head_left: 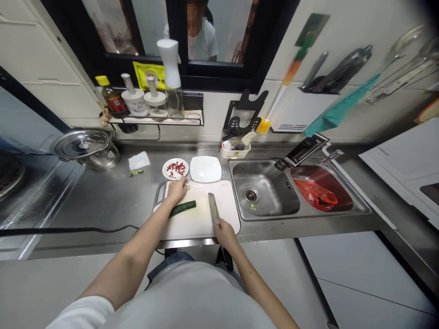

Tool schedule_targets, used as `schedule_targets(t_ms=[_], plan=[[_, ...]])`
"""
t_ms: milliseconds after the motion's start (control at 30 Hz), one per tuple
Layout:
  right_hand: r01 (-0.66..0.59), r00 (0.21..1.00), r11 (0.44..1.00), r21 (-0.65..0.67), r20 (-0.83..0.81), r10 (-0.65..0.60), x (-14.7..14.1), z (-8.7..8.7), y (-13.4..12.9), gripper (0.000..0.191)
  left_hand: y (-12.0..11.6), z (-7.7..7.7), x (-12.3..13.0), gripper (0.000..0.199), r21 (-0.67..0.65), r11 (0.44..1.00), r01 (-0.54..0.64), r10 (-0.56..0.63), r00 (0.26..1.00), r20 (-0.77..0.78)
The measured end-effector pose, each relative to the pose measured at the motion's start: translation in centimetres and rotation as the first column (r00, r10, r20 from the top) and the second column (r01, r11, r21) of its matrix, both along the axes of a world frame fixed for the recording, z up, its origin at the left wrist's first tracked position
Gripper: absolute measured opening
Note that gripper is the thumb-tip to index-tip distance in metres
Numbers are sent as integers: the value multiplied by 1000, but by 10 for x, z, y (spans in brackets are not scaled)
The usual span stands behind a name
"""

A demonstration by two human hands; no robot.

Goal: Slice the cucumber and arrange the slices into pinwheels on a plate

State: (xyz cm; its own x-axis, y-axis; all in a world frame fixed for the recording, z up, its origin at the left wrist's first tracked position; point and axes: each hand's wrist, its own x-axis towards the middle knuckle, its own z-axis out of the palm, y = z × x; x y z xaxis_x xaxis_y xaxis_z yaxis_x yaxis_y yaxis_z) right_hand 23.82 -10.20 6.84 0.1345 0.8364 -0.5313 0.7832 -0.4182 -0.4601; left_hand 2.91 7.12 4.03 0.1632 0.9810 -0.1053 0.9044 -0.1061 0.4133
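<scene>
My right hand is wrapped round the handle of a kitchen knife, its blade over the right part of a white cutting board. At the far left part of the board is my left hand, fingers bent together. Beside its fingertips lies a small pale green slice; whether the fingers pinch anything is hidden. A dark green cucumber piece lies on the board, its left end behind my left forearm. Beyond the board sit a white plate with chopped red pieces and a bare white square plate.
Right of the board is a steel double sink with a faucet and a red plastic bag. A lidded pot and white paper stand left. A rack holds bottles. Through the window, a person shows.
</scene>
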Motion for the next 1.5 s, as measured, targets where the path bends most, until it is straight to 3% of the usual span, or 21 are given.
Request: schedule_targets(t_ms=[200,500,733,1100,1267,1500], plan=[[-4,1000,999,37,-20,5,-1,-1,1,28,2,-2,-1,28,50,999,4,-4,1000,7],[10,1000,1000,18,-26,-10,-2,2,0,30,-2,-6,-11,25,116,988,-107,106,994,14],[1,999,999,41,-33,0,-4,0,1,29,-9,-9,-14,19,92,996,10,-8,1000,-25],[-32,999,998,49,-36,34,-6,1,8,29,-14,-11,-9,20,44,996,-79,77,996,35],[-49,998,997,56,-23,51,-10,-2,8,29,-33,-12,-12,21,30,993,-117,111,983,146],[-65,997,994,93,-37,69,-17,-3,9,30,-76,-10,-6,22,94,996,-7,-12,979,205]])
